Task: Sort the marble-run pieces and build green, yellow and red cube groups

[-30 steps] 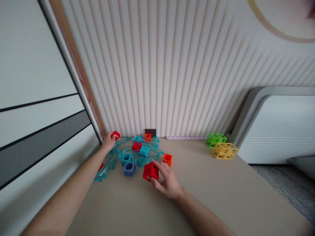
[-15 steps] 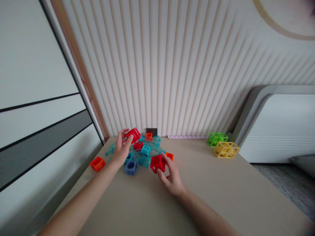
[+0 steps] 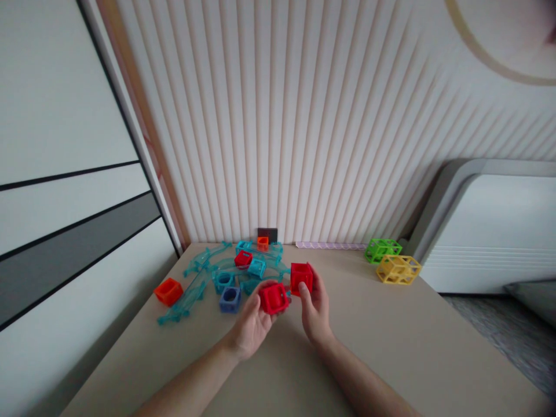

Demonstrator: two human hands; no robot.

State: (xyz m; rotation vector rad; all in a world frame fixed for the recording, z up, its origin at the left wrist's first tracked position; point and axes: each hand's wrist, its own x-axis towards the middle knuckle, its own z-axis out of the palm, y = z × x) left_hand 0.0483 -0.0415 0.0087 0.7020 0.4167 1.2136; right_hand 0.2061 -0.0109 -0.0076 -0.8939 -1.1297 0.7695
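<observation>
Two red blocks are held close together above the table. My left hand (image 3: 252, 324) grips one red block (image 3: 274, 299), its round opening turned toward me. The other red block (image 3: 301, 278) is in my right hand (image 3: 316, 307), with the thumb across its near side. Whether the two blocks touch is unclear. Just left of my left hand sits a blue-violet block (image 3: 230, 299), and behind it a teal block (image 3: 223, 281). A third red block (image 3: 243, 259) lies beside a light blue block (image 3: 256, 267) among transparent teal track pieces (image 3: 186, 302).
Orange blocks (image 3: 168, 292) (image 3: 263, 243) lie at the left edge and the back. Green (image 3: 383, 250) and yellow (image 3: 398, 270) lattice blocks stand at the back right. A black piece (image 3: 267, 234) and a purple strip (image 3: 330, 245) rest along the wall.
My left hand has come right and down with its red block, beside the other one. My right hand has shifted slightly right, its block turned more upright. More track pieces now show at left.
</observation>
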